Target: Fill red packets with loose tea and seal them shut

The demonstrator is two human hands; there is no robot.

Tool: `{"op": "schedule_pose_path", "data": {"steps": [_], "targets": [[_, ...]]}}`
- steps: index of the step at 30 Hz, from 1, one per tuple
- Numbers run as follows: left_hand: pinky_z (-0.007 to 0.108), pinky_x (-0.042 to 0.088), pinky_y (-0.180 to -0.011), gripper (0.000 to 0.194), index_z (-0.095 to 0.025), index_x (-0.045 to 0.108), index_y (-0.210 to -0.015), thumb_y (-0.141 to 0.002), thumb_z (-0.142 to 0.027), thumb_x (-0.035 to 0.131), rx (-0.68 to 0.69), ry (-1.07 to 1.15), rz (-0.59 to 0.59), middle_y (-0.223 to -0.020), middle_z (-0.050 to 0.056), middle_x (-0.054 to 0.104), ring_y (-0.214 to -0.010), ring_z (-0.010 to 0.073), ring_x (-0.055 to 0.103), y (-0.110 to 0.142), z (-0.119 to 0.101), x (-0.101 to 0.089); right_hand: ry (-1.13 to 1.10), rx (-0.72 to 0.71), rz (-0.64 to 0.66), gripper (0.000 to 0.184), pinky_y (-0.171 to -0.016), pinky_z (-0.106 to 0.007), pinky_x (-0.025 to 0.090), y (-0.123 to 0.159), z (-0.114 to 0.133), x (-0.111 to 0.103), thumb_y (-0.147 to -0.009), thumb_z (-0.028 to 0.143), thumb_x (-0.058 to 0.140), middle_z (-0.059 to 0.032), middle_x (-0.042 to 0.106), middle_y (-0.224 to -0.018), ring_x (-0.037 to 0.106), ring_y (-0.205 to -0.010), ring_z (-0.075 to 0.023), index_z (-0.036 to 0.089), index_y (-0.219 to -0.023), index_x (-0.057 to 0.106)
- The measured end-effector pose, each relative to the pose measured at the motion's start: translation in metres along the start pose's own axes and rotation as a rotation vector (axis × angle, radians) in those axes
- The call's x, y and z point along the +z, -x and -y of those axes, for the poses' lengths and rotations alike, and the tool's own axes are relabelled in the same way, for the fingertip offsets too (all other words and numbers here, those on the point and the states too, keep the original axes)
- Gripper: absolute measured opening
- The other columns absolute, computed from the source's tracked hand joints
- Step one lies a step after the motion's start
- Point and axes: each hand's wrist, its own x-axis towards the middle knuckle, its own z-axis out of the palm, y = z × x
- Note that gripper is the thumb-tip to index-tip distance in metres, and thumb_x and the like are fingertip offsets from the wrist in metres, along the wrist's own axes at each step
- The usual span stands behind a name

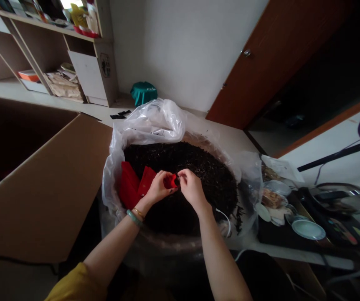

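Observation:
My left hand (159, 187) is closed around a small red pouch (169, 181), its mouth turned to the right. The fingers of my right hand (191, 187) are pinched together at that mouth, beside some dark bits; exactly what they hold is hard to see. Both hands are above a heap of dark, dry tea-like leaves (211, 171) in a large container lined with a clear plastic bag (164, 119). Flat red pouches (128, 184) lie on the leaves at the left, next to my left hand.
An open cardboard box (57, 179) stands at the left. To the right, a low table holds a pale green dish (308, 229), a glass lid (343, 198) and small containers. A white cord (226, 219) hangs by the bag's right side. A green bag (144, 93) sits near the wall.

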Motion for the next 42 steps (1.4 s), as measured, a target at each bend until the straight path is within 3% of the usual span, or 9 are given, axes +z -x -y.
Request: {"op": "schedule_pose_path", "data": {"steps": [9,13,16,19,24,30,37,39,42], "targets": [[0.03,0.047,-0.073,0.04,-0.019,0.058,-0.092,-0.059,-0.028,0.079,-0.028,0.02,-0.065,-0.086,0.002,0.057,-0.08,0.0168,0.055,-0.001,0.002,0.002,-0.098,-0.018,0.042,0.035,-0.083,-0.03,0.052,0.001,0.006,0.003,-0.09,0.017,0.036,-0.0048,0.073,-0.098,0.068,-0.09,-0.0164,0.021,-0.118,0.056],[0.03,0.048,-0.073,0.045,-0.017,0.056,-0.096,-0.059,-0.029,0.079,-0.082,0.1,-0.095,-0.088,0.003,0.059,-0.08,0.0165,0.057,0.0,0.006,0.004,-0.105,-0.044,-0.057,0.036,-0.084,-0.031,0.051,0.005,0.002,0.006,-0.09,0.017,0.036,-0.0082,0.071,-0.103,0.067,-0.093,-0.0174,0.018,-0.124,0.05],[0.03,0.049,-0.073,0.046,-0.017,0.054,-0.098,-0.06,-0.029,0.078,-0.117,0.136,-0.103,-0.089,0.004,0.06,-0.079,0.016,0.058,0.0,0.009,0.005,-0.04,-0.066,-0.086,0.027,-0.084,-0.031,0.05,0.008,0.001,0.007,-0.088,0.02,0.045,-0.009,0.071,-0.096,0.065,-0.089,-0.019,0.018,-0.112,0.058],[0.03,0.049,-0.073,0.044,-0.018,0.054,-0.095,-0.059,-0.028,0.078,-0.097,0.104,-0.087,-0.088,0.003,0.059,-0.079,0.0158,0.057,0.0,0.009,0.005,0.073,-0.036,-0.009,0.018,-0.084,-0.031,0.049,0.007,0.001,0.009,-0.085,0.02,0.052,-0.0094,0.069,-0.087,0.064,-0.085,-0.0196,0.018,-0.097,0.066],[0.03,0.049,-0.072,0.044,-0.018,0.054,-0.094,-0.058,-0.03,0.078,-0.098,0.066,-0.073,-0.087,0.002,0.059,-0.078,0.0161,0.058,0.001,0.008,0.005,0.112,0.024,0.073,0.014,-0.079,-0.028,0.047,0.003,0.0,0.01,-0.083,0.014,0.054,-0.007,0.071,-0.086,0.062,-0.087,-0.0191,0.018,-0.091,0.065],[0.031,0.049,-0.073,0.043,-0.019,0.056,-0.092,-0.056,-0.024,0.079,-0.049,-0.01,-0.047,-0.087,0.003,0.06,-0.08,0.018,0.058,0.002,0.006,0.004,0.159,0.212,0.144,0.012,-0.063,-0.024,0.044,-0.004,0.006,0.007,-0.08,0.015,0.057,-0.0029,0.073,-0.077,0.067,-0.076,-0.0189,0.021,-0.087,0.064],[0.03,0.049,-0.075,0.042,-0.019,0.056,-0.099,-0.059,-0.011,0.068,-0.035,0.002,-0.06,-0.093,0.003,0.063,-0.083,0.0171,0.06,0.002,0.004,0.001,0.3,0.018,0.319,0.029,-0.067,-0.026,0.045,-0.003,0.019,0.012,-0.089,0.013,0.041,-0.0084,0.074,-0.083,0.068,-0.077,-0.0206,0.02,-0.081,0.068],[0.03,0.05,-0.078,0.044,-0.02,0.054,-0.102,-0.061,-0.014,0.069,-0.05,0.059,-0.061,-0.097,0.004,0.063,-0.087,0.0172,0.061,0.002,0.002,0.0,0.195,0.007,0.332,0.026,-0.07,-0.027,0.047,0.0,0.015,0.011,-0.091,0.015,0.04,-0.0085,0.073,-0.089,0.069,-0.081,-0.02,0.019,-0.091,0.067],[0.03,0.049,-0.08,0.045,-0.019,0.053,-0.101,-0.062,-0.025,0.075,-0.088,0.189,-0.082,-0.098,0.004,0.063,-0.09,0.0178,0.062,0.001,-0.001,-0.001,-0.047,-0.033,0.214,0.021,-0.077,-0.025,0.049,0.003,0.006,0.004,-0.088,0.02,0.05,-0.0077,0.071,-0.101,0.067,-0.093,-0.0174,0.018,-0.106,0.06]]}}
